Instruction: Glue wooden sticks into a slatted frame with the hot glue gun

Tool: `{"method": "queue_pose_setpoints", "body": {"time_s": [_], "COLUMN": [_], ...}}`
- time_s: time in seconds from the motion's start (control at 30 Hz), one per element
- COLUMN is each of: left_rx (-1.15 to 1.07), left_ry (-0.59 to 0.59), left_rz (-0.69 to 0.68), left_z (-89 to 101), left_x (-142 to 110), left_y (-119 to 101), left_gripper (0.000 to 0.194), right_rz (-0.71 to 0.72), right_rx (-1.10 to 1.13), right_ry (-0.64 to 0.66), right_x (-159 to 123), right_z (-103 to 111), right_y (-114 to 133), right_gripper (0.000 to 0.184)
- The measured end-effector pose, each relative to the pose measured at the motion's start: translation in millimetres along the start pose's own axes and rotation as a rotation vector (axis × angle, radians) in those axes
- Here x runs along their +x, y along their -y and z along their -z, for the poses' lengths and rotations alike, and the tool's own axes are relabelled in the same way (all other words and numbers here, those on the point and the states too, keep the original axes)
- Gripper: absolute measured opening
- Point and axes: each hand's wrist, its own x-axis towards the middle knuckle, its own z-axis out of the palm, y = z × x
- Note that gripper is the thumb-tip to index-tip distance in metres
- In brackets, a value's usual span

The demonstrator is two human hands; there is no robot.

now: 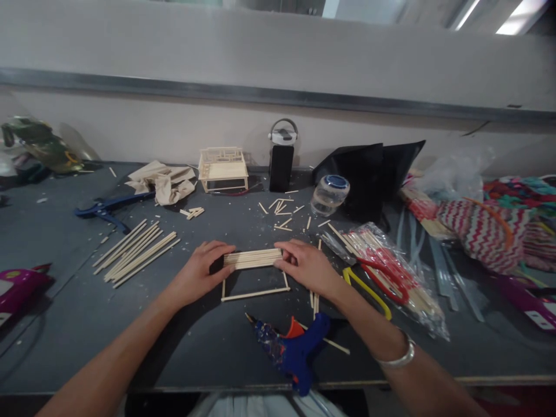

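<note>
Between my hands, near the middle of the table, lies a rectangular frame of thin wooden sticks (256, 294). Several sticks laid side by side (252, 259) cover its far part, while its near part is an open rectangle. My left hand (207, 265) pinches the left ends of these sticks with thumb and fingers. At their right ends, my right hand (304, 263) closes thumb and fingertips on them in the same way. Nearer to me rests a blue glue gun (291, 353) with an orange trigger, its nozzle pointing left. Loose sticks (313, 298) lie partly under my right wrist.
Left are a bundle of sticks (134, 255), blue cutters (110, 209) and crumpled paper (163, 180). Behind stand a small stick-built bench model (226, 169), a black lamp (281, 165) and a jar (330, 196). Right lie red-handled scissors (384, 281) and a bag of sticks (417, 295).
</note>
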Motion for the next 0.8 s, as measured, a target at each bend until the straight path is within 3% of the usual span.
{"method": "queue_pose_setpoints", "body": {"time_s": [0.17, 0.8], "left_rx": [0.051, -0.049], "left_ry": [-0.01, -0.038], "left_rz": [-0.009, 0.016], "left_z": [-5.2, -8.1], "left_x": [-0.5, 3.2], "left_y": [4.1, 6.1], "left_gripper": [0.038, 0.026], "right_rz": [0.048, 0.073], "right_rx": [-0.065, -0.062], "right_ry": [0.041, 0.044], "right_x": [4.5, 10.7], "right_z": [-4.1, -7.0], "right_y": [1.3, -3.1], "right_gripper": [0.04, 0.009]}}
